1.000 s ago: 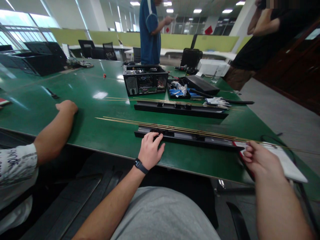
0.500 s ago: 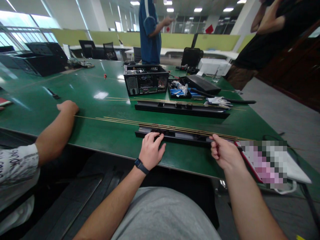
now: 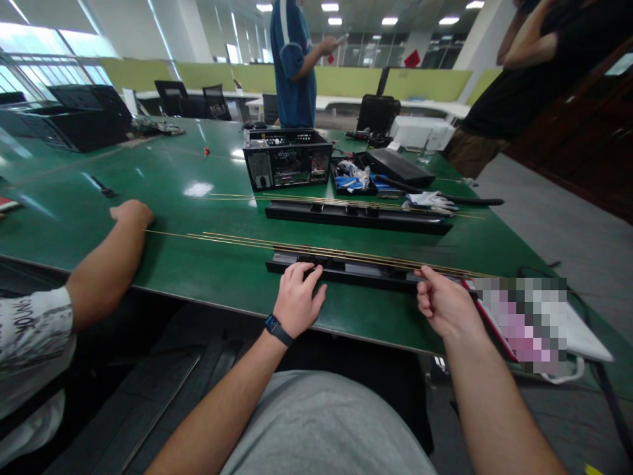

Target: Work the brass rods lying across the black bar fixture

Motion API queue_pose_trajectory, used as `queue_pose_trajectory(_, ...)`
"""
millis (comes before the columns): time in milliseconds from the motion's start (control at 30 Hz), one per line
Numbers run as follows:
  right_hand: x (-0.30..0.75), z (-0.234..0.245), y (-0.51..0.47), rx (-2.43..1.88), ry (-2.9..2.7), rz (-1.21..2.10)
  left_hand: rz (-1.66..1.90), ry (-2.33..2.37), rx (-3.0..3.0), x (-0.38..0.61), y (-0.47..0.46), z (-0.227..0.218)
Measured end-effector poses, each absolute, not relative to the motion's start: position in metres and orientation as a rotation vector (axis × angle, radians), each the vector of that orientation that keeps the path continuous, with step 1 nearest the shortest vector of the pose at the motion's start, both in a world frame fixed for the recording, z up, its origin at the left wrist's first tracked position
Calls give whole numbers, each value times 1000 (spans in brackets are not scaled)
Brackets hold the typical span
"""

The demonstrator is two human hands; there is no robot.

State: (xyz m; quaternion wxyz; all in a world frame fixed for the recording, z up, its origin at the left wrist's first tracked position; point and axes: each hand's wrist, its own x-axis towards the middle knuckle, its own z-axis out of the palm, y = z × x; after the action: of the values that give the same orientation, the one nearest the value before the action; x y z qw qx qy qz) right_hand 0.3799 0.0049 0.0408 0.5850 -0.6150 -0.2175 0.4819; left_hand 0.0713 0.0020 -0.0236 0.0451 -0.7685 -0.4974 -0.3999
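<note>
Co-worker's sleeve print (image 3: 22, 316) illegible, we are resting our left hand (image 3: 297, 298) unclenched on black rail (image 3: 366, 274), we are pinching brass rod (image 3: 222, 239) in our right hand (image 3: 442, 300)

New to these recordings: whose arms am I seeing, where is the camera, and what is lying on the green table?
The camera sits on a person's head, looking down at their own bare hands. The left hand, watch on its wrist, rests open on the near black rail. The right hand appears to pinch the thin brass-coloured rods lying along that rail. At far left a co-worker's hand rests on the green table. Behind lie a second rail, an open computer case and white gloves.
</note>
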Motion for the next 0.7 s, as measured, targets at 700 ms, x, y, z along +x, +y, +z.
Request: queue_pose_trajectory(700,382,28,16,-1355,-613,1032,-1202,-1536,-2344,72,2,-23)
